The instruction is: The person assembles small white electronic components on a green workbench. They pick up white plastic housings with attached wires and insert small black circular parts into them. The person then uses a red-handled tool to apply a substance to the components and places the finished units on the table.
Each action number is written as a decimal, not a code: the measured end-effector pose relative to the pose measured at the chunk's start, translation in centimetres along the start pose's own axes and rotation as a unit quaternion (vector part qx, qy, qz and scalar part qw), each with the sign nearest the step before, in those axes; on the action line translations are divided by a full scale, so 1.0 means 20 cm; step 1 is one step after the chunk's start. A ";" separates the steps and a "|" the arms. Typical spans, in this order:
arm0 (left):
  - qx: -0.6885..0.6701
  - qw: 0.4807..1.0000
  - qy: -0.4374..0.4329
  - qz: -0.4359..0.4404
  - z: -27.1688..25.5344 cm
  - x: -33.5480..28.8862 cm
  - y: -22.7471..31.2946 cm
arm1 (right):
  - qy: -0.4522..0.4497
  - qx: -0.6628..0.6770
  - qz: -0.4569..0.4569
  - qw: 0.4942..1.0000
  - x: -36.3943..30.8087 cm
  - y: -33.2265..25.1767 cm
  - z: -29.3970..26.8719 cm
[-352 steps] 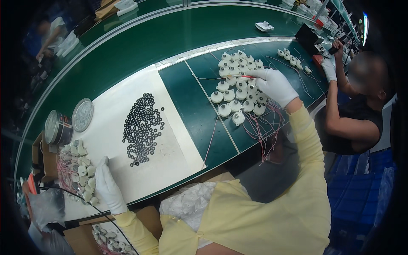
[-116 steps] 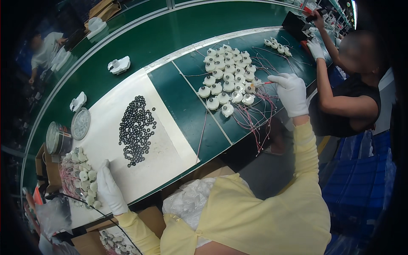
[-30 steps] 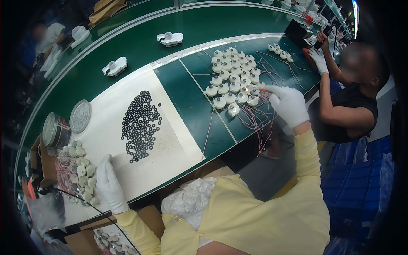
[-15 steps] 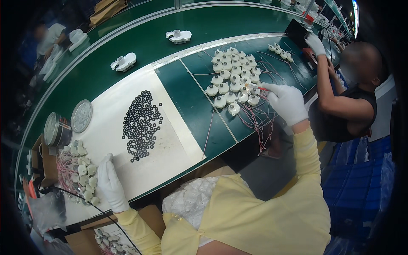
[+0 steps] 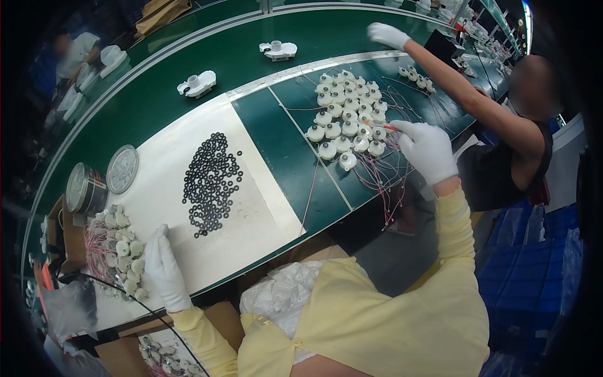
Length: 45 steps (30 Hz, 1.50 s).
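Note:
My right hand [image 5: 428, 151], in a white glove, is closed on a small red-handled brush [image 5: 390, 128]. The brush tip is over the near right part of a cluster of round white motors [image 5: 333, 131], each with a dark centre and thin wires. My gloved left hand [image 5: 164, 269] rests at the near edge of the white sheet [image 5: 264, 213], fingers stretched out and side by side, holding nothing that I can see. Beside it lies a heap of white motors with pink wires [image 5: 129, 261]. Several small black rings [image 5: 212, 182] are spread on the sheet.
A round tin [image 5: 85, 188] and its lid [image 5: 122, 168] stand at the left. Two white housings [image 5: 196, 84] sit on the green belt [image 5: 232, 63] beyond. On the right, a co-worker's gloved hand [image 5: 388, 36] reaches over the belt. Blue crates [image 5: 527, 270] stand at lower right.
The white housings on the belt have shifted to the right. The co-worker's arm has swung out leftward over the belt. My hands have barely moved; the brush stays over the motors.

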<state>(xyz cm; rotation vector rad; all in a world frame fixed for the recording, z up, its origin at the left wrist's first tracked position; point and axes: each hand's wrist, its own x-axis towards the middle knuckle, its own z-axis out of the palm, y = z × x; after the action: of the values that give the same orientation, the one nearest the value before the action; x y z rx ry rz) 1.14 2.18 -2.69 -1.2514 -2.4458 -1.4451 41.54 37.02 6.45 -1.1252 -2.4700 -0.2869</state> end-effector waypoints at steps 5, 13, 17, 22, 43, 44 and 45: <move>-0.003 1.000 0.005 0.000 0.00 0.00 0.00 | -0.057 -0.008 0.028 0.998 -0.01 -0.04 0.00; -0.005 1.000 0.002 -0.005 0.00 0.00 0.02 | 0.020 0.062 0.019 0.998 0.02 -0.01 -0.04; 0.008 1.000 0.003 0.008 0.00 0.00 0.03 | 0.036 0.055 -0.050 0.997 0.05 -0.02 0.05; 0.020 1.000 0.004 0.010 -0.01 0.00 0.03 | 0.079 0.089 -0.048 0.992 0.09 -0.03 0.11; 0.021 1.000 0.003 0.011 0.00 0.00 0.05 | 0.061 0.027 -0.075 0.995 0.14 -0.06 0.19; 0.021 1.000 0.003 0.008 0.00 0.00 0.05 | 0.064 0.025 -0.078 0.995 0.15 -0.05 0.19; 0.022 1.000 0.003 0.005 0.00 0.00 0.05 | 0.067 0.029 -0.082 0.994 0.15 -0.05 0.20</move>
<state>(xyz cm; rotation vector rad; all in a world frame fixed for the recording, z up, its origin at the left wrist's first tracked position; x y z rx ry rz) 1.81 2.36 -1.90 -1.2475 -2.4487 -1.3839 37.94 39.80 4.27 -0.8519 -2.4374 -0.3241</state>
